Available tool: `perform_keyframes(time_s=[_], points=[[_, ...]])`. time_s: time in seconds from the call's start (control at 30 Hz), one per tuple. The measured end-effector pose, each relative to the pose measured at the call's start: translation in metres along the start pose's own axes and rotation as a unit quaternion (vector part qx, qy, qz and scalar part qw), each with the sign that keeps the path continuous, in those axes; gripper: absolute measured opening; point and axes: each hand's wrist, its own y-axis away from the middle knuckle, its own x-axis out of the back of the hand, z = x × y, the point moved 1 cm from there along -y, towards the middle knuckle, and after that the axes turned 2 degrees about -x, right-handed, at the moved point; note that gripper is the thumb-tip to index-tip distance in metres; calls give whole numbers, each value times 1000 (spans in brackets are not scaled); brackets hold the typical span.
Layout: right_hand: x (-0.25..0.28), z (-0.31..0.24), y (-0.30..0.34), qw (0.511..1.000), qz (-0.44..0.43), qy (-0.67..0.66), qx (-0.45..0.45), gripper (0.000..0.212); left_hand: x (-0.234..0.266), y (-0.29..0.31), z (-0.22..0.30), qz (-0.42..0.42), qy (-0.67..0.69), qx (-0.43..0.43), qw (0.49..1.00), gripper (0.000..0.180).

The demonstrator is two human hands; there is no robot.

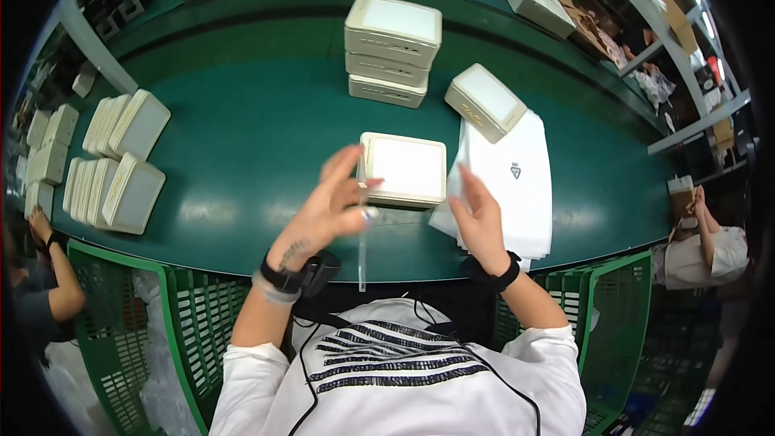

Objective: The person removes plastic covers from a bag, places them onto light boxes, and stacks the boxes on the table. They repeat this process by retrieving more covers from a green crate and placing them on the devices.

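Observation:
A cream box with a white panel on top lies flat on the green table in front of me. My left hand hovers at its left side, fingers spread and slightly blurred. A narrow clear strip runs below that hand's thumb to the table's front edge; I cannot tell whether the hand touches it. At the box's right side is my right hand, thumb and fingers apart, holding nothing. The right hand is over the near left part of a stack of white plastic bags.
Three similar boxes stand stacked behind. Another box rests on the bags' far end. Cream panelled pieces stand in two rows at left. Green crates flank me. A co-worker's hand reaches boxes at far left; another person is at right.

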Motion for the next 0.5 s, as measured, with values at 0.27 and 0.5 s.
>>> perform_keyframes(time_s=[0.27, 0.5], points=[[36, -108, -28, 910, -227, 35, 345, 99, -47, -14, 63, -24, -547, -244, 800, 128], [39, -95, -45, 889, -209, 96, 397, 104, -44, -33, 66, -39, -565, -291, 771, 135]])
